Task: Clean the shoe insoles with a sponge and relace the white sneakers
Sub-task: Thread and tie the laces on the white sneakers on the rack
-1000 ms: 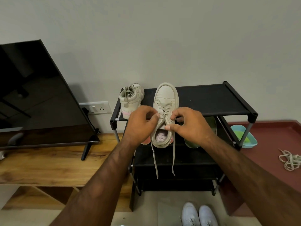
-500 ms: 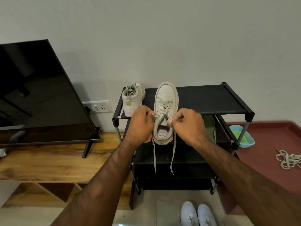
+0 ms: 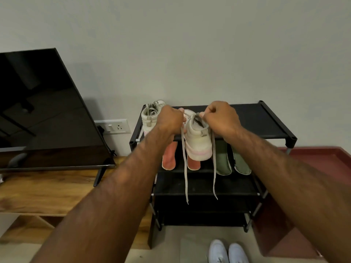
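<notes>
A cream sneaker (image 3: 198,141) sits at the front edge of the black shoe rack's top shelf (image 3: 262,122), heel toward me. My left hand (image 3: 171,119) and my right hand (image 3: 221,115) each pinch one side of its grey lace (image 3: 185,168) at the shoe's opening. Both lace ends hang down in front of the rack. The second cream sneaker (image 3: 150,115) stands to the left on the same shelf. Two pink insoles (image 3: 169,157) and two green insoles (image 3: 223,160) lean on the shelf below.
A black TV (image 3: 43,111) stands on a wooden unit (image 3: 45,188) to the left, next to a wall socket (image 3: 114,126). A maroon ledge (image 3: 322,160) lies to the right. A pair of white shoes (image 3: 227,251) shows at the bottom.
The sneaker has tipped from lying flat with its opening visible to heel toward me. Both hands rose with the lace. The view dropped, so the blue bowl and loose lace at right left the frame.
</notes>
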Demonstrator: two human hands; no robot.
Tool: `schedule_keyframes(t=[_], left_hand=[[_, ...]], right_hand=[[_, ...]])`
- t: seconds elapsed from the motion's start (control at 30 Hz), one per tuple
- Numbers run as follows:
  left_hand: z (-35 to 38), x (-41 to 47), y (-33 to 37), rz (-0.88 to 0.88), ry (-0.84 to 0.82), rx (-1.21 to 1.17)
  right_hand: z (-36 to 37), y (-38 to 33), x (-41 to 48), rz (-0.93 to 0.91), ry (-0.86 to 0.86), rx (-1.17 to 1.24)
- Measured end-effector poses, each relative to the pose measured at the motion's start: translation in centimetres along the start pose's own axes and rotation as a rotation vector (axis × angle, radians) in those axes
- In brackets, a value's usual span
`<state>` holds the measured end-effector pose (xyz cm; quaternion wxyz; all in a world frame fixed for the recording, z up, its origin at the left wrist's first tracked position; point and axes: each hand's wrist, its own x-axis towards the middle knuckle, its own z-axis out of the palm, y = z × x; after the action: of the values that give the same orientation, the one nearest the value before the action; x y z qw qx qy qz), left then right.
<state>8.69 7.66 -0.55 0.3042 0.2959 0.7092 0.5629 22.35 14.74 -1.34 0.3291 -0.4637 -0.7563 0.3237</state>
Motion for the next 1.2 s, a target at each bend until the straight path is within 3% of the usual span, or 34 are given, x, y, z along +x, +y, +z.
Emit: schedule_keyframes(t=[0.23,0.5,0.63,0.73,0.87,1.1,1.2], left_hand=[[1.1,1.2,3.6,-0.107,0.055,-0.033],[1.3,1.7,3.6,-0.070,0.054,0.048],[1.2,0.9,4.5,-0.029,0.027,0.038],[1.0,0.0,4.9,-0.021,-0.015,-0.001],[0.9,-0.7,4.9,-0.008,-0.075,0.001],[0.9,-2.7,7.4,0.279,-0.209,0.380],[-0.5,-3.5,8.2,0.369,-0.154,0.381]], right_hand=[[0.1,-0.9,3.8,0.121,-0.068,0.127],[0.2,-1.7,4.4,-0.004,-0.099,-0.132],[-0.1,-2.8,4.7,0.194,-0.108,0.025],[-1.0,-3.8,4.0,0.361,-0.234,0.186],[-1.7,-4.3,3.1,0.472,-0.401,0.164],[-2.2,-6.0,2.8,0.546,-0.429,0.272],[-2.3,-6.3,3.1,0.571,-0.423,0.312]])
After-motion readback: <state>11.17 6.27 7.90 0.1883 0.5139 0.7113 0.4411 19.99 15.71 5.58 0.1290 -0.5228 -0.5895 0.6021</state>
